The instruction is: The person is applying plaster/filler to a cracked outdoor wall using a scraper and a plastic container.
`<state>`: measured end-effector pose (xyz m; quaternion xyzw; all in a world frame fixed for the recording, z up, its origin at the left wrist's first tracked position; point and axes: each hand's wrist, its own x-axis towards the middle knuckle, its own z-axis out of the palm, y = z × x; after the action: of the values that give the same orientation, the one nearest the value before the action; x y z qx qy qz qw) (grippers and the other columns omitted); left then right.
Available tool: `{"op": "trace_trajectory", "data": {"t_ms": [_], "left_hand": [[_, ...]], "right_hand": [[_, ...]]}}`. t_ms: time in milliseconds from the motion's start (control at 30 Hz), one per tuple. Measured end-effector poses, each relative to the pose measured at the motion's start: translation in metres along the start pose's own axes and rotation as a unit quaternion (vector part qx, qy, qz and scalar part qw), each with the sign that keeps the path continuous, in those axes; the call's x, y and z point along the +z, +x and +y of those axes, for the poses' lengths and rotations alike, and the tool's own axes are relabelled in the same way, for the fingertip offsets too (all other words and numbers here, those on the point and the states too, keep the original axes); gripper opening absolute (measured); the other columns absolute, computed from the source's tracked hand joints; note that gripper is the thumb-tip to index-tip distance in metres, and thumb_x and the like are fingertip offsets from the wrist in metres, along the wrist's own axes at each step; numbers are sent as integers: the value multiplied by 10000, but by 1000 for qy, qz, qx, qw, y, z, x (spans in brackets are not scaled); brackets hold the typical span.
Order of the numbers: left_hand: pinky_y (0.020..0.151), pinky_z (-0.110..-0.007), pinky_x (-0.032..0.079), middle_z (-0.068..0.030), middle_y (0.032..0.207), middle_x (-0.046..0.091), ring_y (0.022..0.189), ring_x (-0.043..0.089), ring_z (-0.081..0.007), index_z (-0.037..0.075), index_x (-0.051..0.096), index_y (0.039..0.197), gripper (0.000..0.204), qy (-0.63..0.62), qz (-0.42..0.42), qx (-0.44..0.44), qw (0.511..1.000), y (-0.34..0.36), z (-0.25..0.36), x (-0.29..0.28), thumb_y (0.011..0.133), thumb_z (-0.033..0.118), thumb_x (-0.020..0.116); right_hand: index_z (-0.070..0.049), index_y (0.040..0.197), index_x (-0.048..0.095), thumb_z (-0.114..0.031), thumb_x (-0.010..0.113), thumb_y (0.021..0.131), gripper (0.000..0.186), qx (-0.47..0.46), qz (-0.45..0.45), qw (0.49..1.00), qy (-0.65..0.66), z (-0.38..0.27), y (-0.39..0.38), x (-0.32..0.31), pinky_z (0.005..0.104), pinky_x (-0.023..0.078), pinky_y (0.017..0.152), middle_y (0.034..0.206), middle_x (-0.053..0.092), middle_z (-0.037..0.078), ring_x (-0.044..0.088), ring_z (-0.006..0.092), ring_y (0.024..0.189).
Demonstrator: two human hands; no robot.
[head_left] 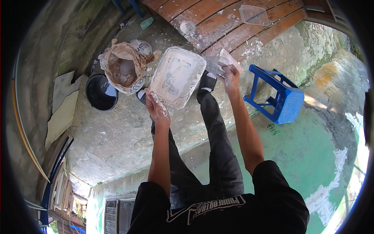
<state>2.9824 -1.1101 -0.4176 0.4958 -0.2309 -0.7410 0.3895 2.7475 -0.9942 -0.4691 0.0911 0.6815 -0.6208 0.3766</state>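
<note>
Two white-dusted bare hands work at a shallow white rectangular plastic tray [160,86], caked with pale residue, up near twelve o'clock in the view. On its floor are outlined marks, too smeared to tell whether they are writing. Black lettering shows on the side of a round white bucket [135,88] at nine o'clock from the tray, partly covered by a crumpled brown bag [117,50]; more dark print marks a white round surface [142,46] just behind the bag. Pale outlined letters cross the chest of the black T-shirt [218,206], upside down in this view.

The tray's long axis runs from one to seven o'clock. At its seven o'clock corner, the left hand [158,110] grasps the rim. At three o'clock, the right hand [232,80] pinches a flat whitish piece [230,58] slanting from eleven toward four o'clock; a translucent grey sheet [215,64] juts from those fingers toward ten o'clock, whether touching the tray I cannot tell.

Farther out lie a black round bucket [92,102] between eight and nine o'clock, a blue plastic stool [291,105] just past three, and a clear rectangular container [254,15] on brown wooden planks [212,23] toward two.
</note>
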Motion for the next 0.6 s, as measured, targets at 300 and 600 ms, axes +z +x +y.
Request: {"op": "trace_trajectory", "data": {"t_ms": [300,600], "left_hand": [[896,-302,426,-83,1120,592,1007,557,-154,-23,523,1163,458,40,45,33,998,21,118,-101,989,370,364],[960,-340,397,-50,1233,524,1119,503,-161,40,454,1259,464,17,78,83,993,37,206,-247,972,401,394]], "right_hand": [[19,1041,558,-51,495,832,230,-3,-50,978,202,50,-90,133,452,497,898,1040,606,135,607,277,981],[-25,1079,576,-114,620,839,259,36,-136,971,193,79,-167,286,429,455,898,1098,598,102,571,235,1040]]}}
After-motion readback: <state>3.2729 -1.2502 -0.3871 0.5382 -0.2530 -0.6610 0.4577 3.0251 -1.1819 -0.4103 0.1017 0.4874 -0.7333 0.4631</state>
